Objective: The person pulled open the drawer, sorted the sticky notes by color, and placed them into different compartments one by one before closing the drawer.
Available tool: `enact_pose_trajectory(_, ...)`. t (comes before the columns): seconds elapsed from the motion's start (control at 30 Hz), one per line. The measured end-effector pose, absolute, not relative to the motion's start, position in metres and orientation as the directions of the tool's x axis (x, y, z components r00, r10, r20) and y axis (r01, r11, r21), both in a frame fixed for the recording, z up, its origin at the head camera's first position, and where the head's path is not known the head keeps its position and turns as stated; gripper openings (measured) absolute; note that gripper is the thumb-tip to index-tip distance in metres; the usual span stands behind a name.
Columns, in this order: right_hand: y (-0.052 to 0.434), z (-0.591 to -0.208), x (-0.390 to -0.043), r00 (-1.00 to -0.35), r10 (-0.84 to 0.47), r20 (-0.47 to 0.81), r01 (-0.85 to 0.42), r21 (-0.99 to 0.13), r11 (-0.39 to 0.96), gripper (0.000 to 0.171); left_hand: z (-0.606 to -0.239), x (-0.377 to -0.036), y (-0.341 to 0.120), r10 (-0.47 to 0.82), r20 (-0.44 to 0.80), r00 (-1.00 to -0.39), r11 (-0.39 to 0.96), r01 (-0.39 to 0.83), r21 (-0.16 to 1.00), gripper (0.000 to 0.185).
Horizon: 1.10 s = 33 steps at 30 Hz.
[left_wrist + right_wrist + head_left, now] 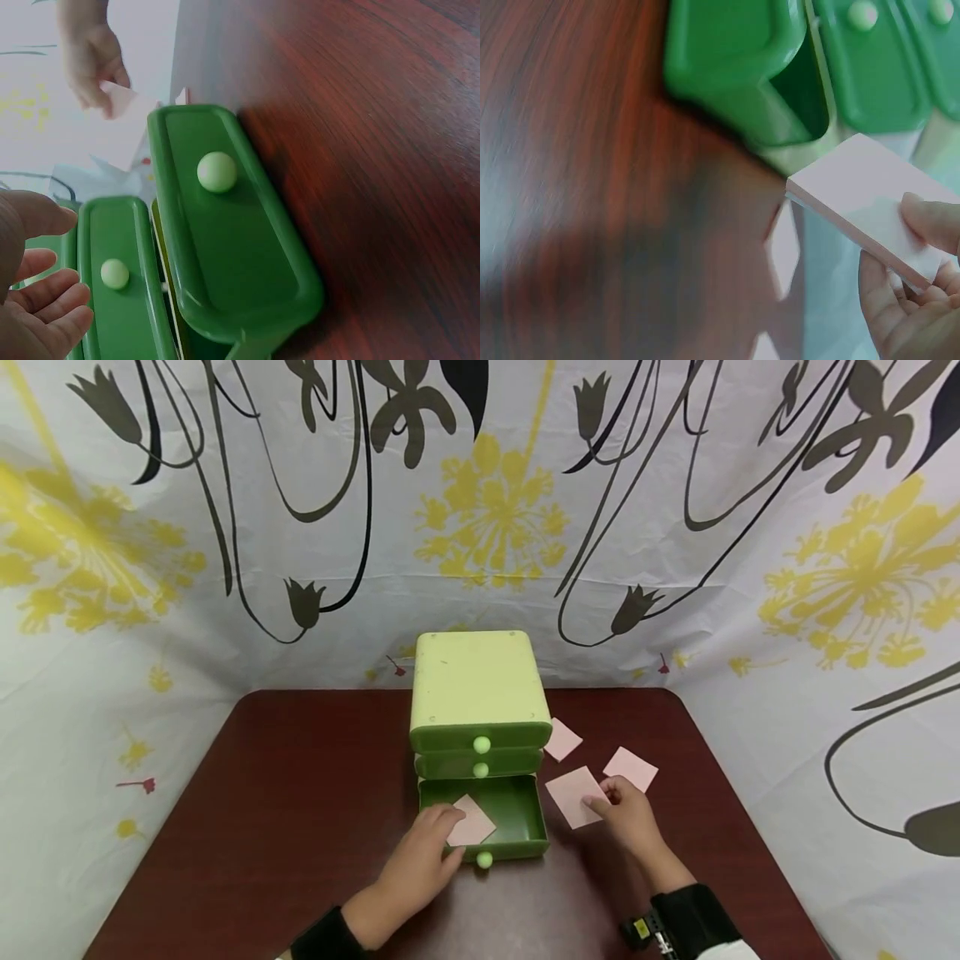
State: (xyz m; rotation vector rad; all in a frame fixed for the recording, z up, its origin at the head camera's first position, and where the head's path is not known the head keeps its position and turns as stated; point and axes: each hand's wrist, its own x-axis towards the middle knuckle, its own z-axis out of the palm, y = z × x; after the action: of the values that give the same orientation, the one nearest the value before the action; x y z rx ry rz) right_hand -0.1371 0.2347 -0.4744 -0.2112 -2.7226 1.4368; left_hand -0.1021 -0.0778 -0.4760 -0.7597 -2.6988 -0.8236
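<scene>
A light-green three-drawer cabinet [478, 689] stands at the middle of a dark red table [300, 810]. Its bottom drawer [525, 827] is pulled out, and a pink sheet [474, 822] lies inside. My left hand [448, 828] reaches over the drawer's front left corner, fingers relaxed, fingertips on that sheet. In the left wrist view the left hand [52, 270] is open beside the drawer front [225, 225]. My right hand [604, 798] pinches a pink note pad [572, 793] to the right of the drawer. The right wrist view shows its thumb [930, 221] on top of the pad [866, 199].
Two more pink sheets [562, 739] [630, 768] lie on the table to the right of the cabinet. The upper two drawers [480, 758] are closed. A flowered curtain [225, 527] surrounds the table on three sides.
</scene>
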Motion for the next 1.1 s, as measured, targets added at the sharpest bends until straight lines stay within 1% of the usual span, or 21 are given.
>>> enact_pose_trajectory(0.17,0.214,-0.467,-0.135,-0.995,0.055,0.085,-0.041,-0.834,0.550,0.018,-0.476,-0.100,-0.088,0.375,0.331,-0.866,0.723,0.496,0.480,0.040)
enact_pose_trajectory(0.3,0.197,-0.468,-0.137,-0.993,-0.025,0.118,-0.112,-0.827,0.551,0.018,-0.477,-0.098,-0.095,0.339,0.330,-0.881,0.734,0.467,0.493,0.040)
enact_pose_trajectory(0.6,0.165,-0.483,-0.145,-0.987,-0.141,0.073,-0.140,-0.823,0.551,0.020,-0.476,-0.095,-0.108,0.284,0.274,-0.919,0.764,0.390,0.514,0.039)
enact_pose_trajectory(0.77,0.151,-0.485,-0.151,-0.974,-0.219,0.059,-0.178,-0.798,0.576,0.022,-0.476,-0.094,-0.114,0.270,0.314,-0.910,0.779,0.398,0.485,0.040)
enact_pose_trajectory(0.87,0.143,-0.486,-0.155,-0.965,-0.258,0.056,-0.202,-0.786,0.584,0.019,-0.477,-0.093,-0.118,0.260,0.331,-0.907,0.784,0.398,0.476,0.040)
enact_pose_trajectory(0.97,0.135,-0.488,-0.160,-0.957,-0.286,0.046,-0.213,-0.780,0.588,0.015,-0.477,-0.092,-0.121,0.252,0.322,-0.912,0.787,0.387,0.480,0.040)
enact_pose_trajectory(1.1,0.127,-0.494,-0.165,-0.952,-0.307,0.001,-0.192,-0.782,0.593,0.010,-0.478,-0.090,-0.124,0.245,0.314,-0.917,0.789,0.377,0.485,0.039)
